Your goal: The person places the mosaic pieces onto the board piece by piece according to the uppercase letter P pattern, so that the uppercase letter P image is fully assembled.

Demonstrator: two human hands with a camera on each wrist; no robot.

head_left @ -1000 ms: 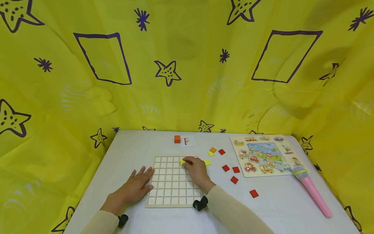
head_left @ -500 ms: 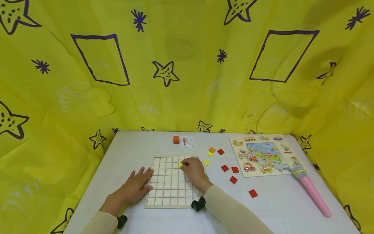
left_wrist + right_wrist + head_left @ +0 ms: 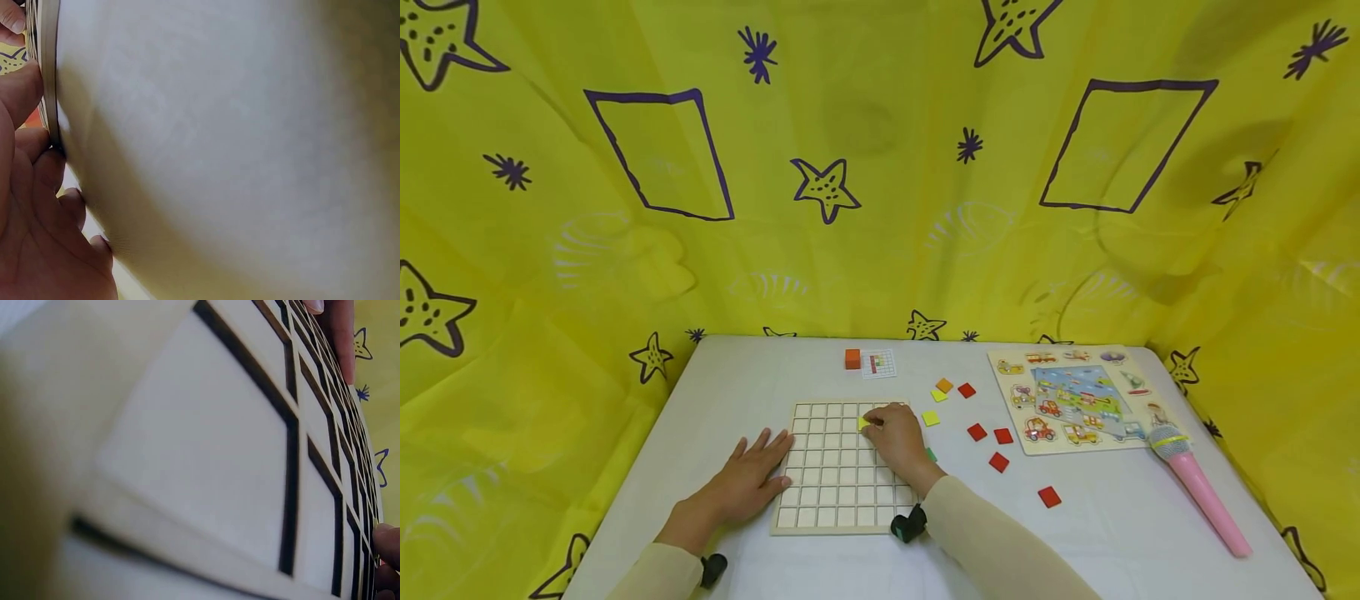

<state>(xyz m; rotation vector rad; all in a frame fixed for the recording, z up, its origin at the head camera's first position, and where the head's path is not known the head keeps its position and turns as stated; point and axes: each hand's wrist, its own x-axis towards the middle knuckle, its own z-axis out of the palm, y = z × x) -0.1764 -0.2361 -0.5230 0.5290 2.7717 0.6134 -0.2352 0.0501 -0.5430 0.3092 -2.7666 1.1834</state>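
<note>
A pale wooden grid board (image 3: 827, 530) lies in front of me on the white table. My left hand (image 3: 741, 486) lies spread beside it, its thumb and fingertips at the board's left edge; in the left wrist view the left hand (image 3: 56, 231) meets that edge. My right hand (image 3: 897, 437) pinches a small yellow square tile (image 3: 862, 424) at a cell in the upper part of the grid. Fingertips cover part of this tile. In the right wrist view, the right hand's fingers (image 3: 387, 547) show at the far side of the grid.
Right of the board lie loose yellow (image 3: 931, 418), orange (image 3: 944, 385) and several red tiles (image 3: 998, 462); a green tile (image 3: 932, 455) peeks out by my right wrist. Behind are an orange block (image 3: 852, 359) and pattern card (image 3: 888, 364). Farther right: picture puzzle (image 3: 1011, 392), pink toy microphone (image 3: 1210, 504).
My right hand has brought the yellow tile slightly nearer to me and lower over the grid, then stays almost still. The green tile has come into view. The left hand keeps its place.
</note>
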